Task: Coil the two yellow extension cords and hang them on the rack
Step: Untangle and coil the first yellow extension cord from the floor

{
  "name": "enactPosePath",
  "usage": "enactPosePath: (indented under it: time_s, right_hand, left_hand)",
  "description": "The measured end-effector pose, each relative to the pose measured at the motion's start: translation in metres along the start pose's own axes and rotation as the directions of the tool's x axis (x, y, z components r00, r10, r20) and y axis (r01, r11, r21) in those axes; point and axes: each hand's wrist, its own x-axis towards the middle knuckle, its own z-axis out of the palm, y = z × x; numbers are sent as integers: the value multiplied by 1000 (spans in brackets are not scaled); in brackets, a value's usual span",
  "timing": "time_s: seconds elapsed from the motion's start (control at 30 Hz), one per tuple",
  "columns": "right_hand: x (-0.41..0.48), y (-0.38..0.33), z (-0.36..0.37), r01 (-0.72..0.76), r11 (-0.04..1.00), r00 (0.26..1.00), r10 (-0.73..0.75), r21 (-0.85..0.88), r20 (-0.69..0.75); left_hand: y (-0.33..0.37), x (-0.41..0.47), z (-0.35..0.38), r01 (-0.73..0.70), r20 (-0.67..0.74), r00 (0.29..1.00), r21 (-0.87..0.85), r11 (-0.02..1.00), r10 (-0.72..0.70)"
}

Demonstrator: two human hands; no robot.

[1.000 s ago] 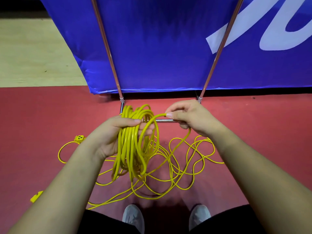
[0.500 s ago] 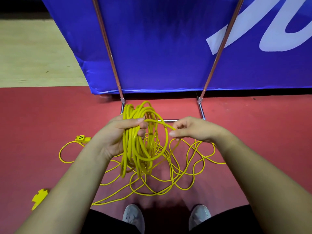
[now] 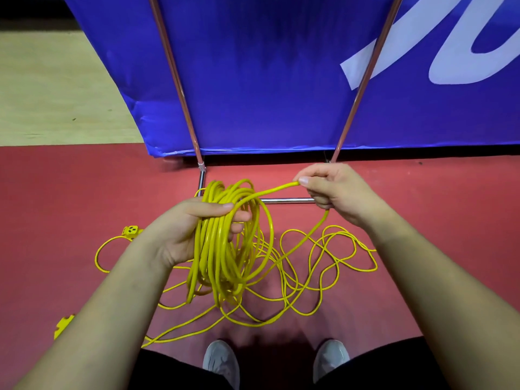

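Nearest, loose cord [image 3: 309,277] sprawls in tangled loops on the floor [image 3: 422,220] ahead of 2 shoes [image 3: 222,358]. Above it the left hand [image 3: 191,229] grips a coil [image 3: 225,249] of many turns, fingers curled round the bundle. The right hand [image 3: 332,190] pinches the strand running off the coil, held up and out to the right. The step in hand looks like coiling, perhaps half done. Next, that strand must cross to the left hand as 1 more turn, with slack feeding free of tangles. Beyond stands the rack [image 3: 284,200]; no cord hangs on the part in view.
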Motion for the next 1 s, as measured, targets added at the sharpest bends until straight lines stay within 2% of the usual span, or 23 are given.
enactPosePath:
  time_s: [0.13,0.2,0.27,0.33,0.43,0.5,0.57,0.63,0.73,0.8,0.9,1.0]
  right_hand:
    - [-4,-11,18,27,999,996,-25,-26,84]
    - [-6,-19,32,75,995,986,-64,-71,153]
    - [-11,-25,48,140,979,972,-108,-146,210]
    - [-12,-25,59,187,971,962,-151,-147,225]
    - [-5,-11,53,114,985,969,-82,-127,232]
    - [0,5,40,100,945,946,8,-313,325]
    - [1,24,28,105,860,913,115,-500,390]
    - [1,37,19,39,872,934,141,-488,327]
    - [1,42,10,-107,976,972,143,-189,186]
    - [2,35,12,-109,989,987,119,-97,111]
    - [6,19,17,-41,983,999,45,-179,22]
    - [2,-3,30,39,957,998,-24,-288,56]
  left_hand:
    - [-3,3,7,47,53,998,-6,999,-47]
    - [-5,3,15,58,22,998,4,998,-58]
    - [-9,5,18,48,-2,999,8,999,-48]
    - [-9,4,19,18,35,999,-11,1000,-18]
    - [-6,6,13,-26,147,988,-116,993,43]
    - [-5,8,9,-58,180,980,-177,983,90]
    - [-2,8,9,-65,186,978,-179,982,98]
    - [-1,9,5,-47,176,981,-155,987,75]
    - [-2,7,0,31,130,991,-78,996,-21]
    - [-2,6,-3,61,55,997,-37,997,-59]
    - [-1,4,-4,67,-26,997,-34,997,-68]
    - [1,1,-1,52,71,996,-31,998,-50]
